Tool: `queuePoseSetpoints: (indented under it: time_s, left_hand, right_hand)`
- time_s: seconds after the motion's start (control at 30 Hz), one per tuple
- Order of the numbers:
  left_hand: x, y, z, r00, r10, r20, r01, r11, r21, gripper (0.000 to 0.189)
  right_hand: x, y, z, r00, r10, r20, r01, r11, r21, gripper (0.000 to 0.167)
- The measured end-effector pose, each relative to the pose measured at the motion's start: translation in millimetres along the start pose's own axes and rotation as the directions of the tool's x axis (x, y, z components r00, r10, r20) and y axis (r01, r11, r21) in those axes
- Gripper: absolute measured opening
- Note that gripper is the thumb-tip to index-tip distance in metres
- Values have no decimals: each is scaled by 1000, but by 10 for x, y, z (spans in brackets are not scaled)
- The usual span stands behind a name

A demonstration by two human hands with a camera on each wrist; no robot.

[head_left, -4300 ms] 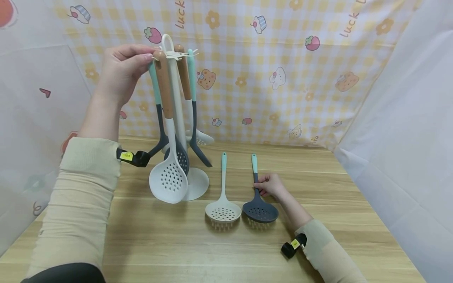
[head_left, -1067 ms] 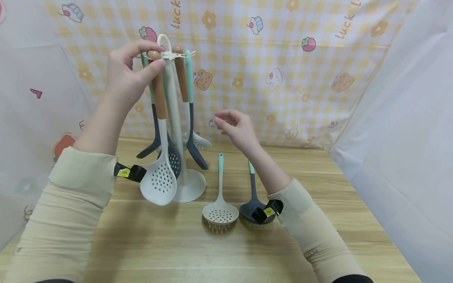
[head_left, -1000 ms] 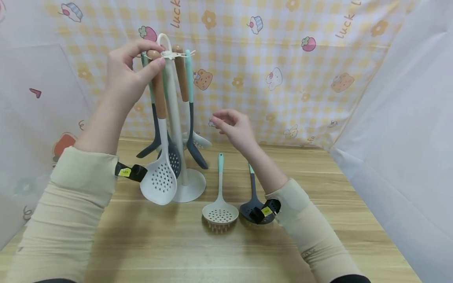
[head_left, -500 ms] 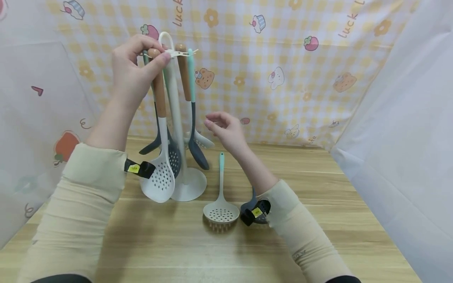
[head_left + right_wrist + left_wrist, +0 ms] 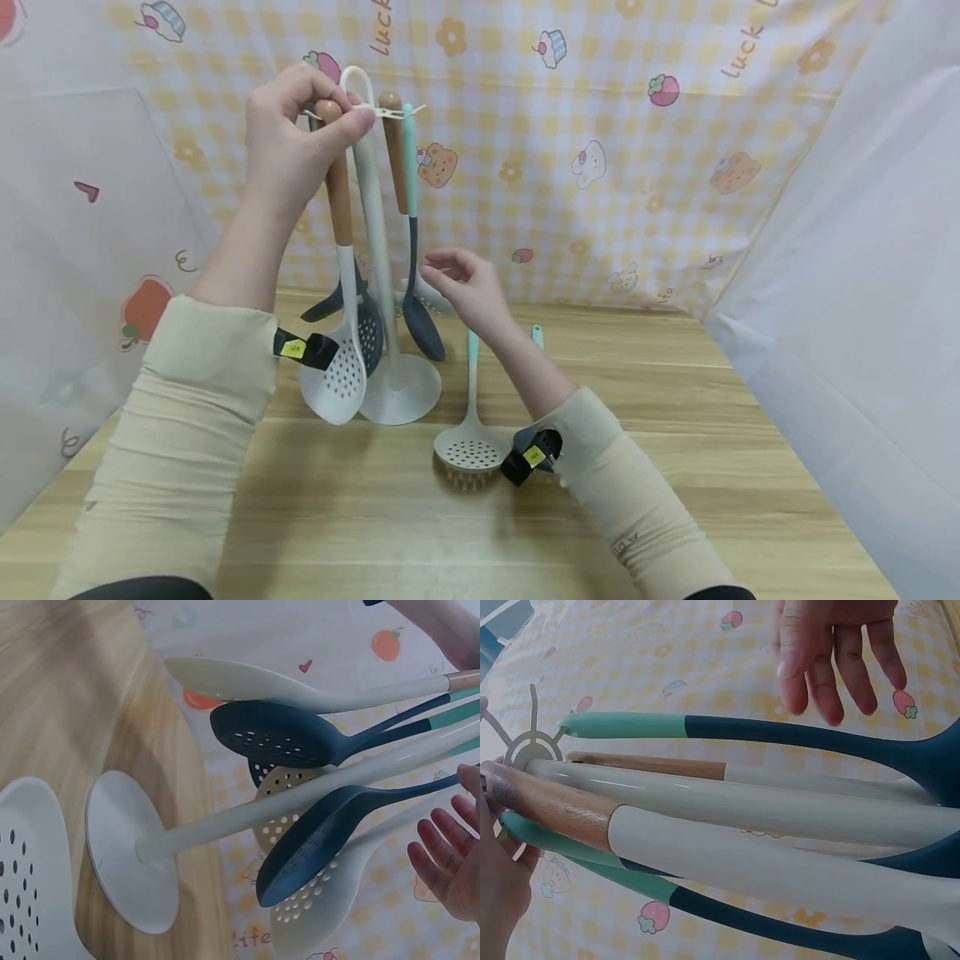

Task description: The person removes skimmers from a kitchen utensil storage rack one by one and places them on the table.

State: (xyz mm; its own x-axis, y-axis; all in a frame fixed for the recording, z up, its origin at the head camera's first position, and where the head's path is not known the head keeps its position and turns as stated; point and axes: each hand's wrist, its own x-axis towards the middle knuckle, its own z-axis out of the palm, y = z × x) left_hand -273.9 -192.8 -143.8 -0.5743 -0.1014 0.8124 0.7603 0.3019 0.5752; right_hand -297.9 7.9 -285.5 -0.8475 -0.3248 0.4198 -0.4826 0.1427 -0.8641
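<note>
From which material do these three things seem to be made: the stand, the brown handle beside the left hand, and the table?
Stand: smooth, glossy off-white, with bright highlights; coated metal or plastic, I cannot tell.
Brown handle: probably varnished wood, given its warm tone and sheen, though imitation is possible.
Table: wood look, low sheen, long grain streaks; either real wood or printed laminate.

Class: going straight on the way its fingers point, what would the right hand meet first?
The right hand would probably meet the dark, mint-handled utensil hanging nearest it on the white stand, though depth is hard to judge.
</note>
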Motion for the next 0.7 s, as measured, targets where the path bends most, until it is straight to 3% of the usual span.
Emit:
queuePoseSetpoints:
  time_s: [0.33,0.47,0.7]
  left_hand:
    - [69,45,-112,987,-139,76,139,990,2,17]
    - [74,18,-129,986,-142,90,146,988,-39,14]
    - [59,-27,-138,987,-119,106,141,964,-227,8]
  right_hand:
    - [-8,9,45,1000,-1,22,1,1000,9,35]
    - [-3,20,72,999,-7,54,8,1000,-8,39]
    - [-1,45,139,996,-24,81,24,1000,1,42]
